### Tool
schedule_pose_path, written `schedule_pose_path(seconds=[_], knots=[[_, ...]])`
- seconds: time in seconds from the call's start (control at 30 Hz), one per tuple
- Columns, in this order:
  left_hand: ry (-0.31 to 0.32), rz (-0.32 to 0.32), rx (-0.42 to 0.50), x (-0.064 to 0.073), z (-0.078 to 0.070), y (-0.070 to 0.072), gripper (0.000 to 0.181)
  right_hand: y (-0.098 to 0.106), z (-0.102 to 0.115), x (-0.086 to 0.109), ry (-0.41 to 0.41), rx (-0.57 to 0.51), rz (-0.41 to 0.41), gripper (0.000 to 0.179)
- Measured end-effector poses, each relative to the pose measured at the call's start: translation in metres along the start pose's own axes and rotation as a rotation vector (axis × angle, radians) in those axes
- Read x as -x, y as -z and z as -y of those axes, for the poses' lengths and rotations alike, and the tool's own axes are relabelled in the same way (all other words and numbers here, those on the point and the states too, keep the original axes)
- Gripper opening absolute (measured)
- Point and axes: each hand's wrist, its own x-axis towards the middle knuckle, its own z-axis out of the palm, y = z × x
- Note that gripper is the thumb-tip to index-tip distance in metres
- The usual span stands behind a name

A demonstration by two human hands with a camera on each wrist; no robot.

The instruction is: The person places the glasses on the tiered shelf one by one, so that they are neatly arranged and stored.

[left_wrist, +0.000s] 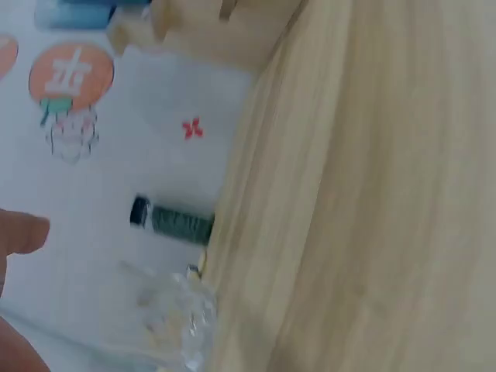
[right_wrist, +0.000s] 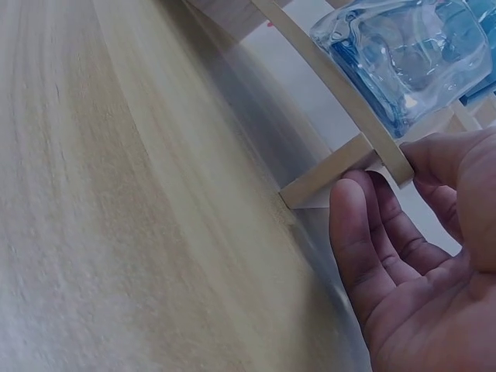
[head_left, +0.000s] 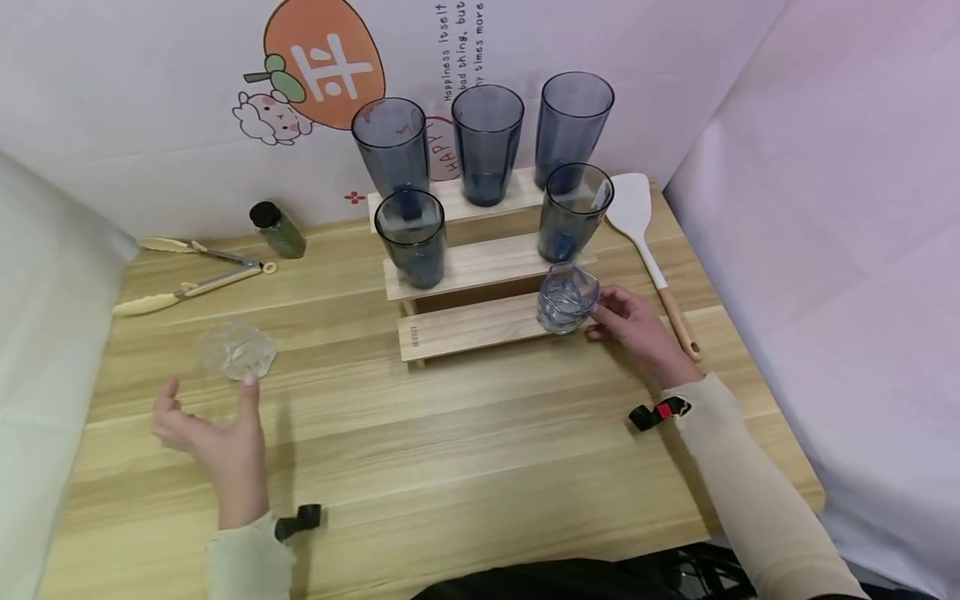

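Observation:
A small clear glass stands at the right end of the lowest step of the wooden rack. My right hand grips that end of the rack beside the glass; in the right wrist view the plank end lies between thumb and curled fingers. At the left, another clear glass lies or stands on the table; its pose is hard to tell. Close in front of it, my left hand is spread with thumb and fingers apart, holding nothing. In the left wrist view that glass is blurred.
Several tall blue-grey glasses stand on the rack's upper steps. A white spatula with a wooden handle lies right of the rack. Tongs and a dark-capped jar are at the back left, near the cloth wall.

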Motion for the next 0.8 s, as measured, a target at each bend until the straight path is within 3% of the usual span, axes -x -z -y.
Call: schedule_pose_path(seconds=[0.13, 0.27, 0.4, 0.6, 0.8], knots=[[0.247, 0.061, 0.131, -0.028, 0.017, 0.003, 0.098, -0.001, 0.001, 0.001, 0.001, -0.013, -0.003, 0.024], [0.331, 0.126, 0.207, -0.044, 0.026, -0.003, 0.103, -0.001, 0.000, 0.000, -0.002, -0.010, -0.008, 0.022], [0.360, 0.138, 0.264, -0.053, 0.030, -0.012, 0.106, -0.001, -0.001, 0.000, 0.000, -0.012, -0.004, 0.022], [0.347, 0.122, 0.248, -0.062, 0.031, -0.019, 0.098, -0.002, -0.002, -0.001, -0.004, -0.024, -0.002, 0.021], [0.329, 0.149, 0.243, -0.060, 0.030, -0.022, 0.088, -0.001, -0.003, 0.000, -0.002, -0.022, -0.006, 0.022]])
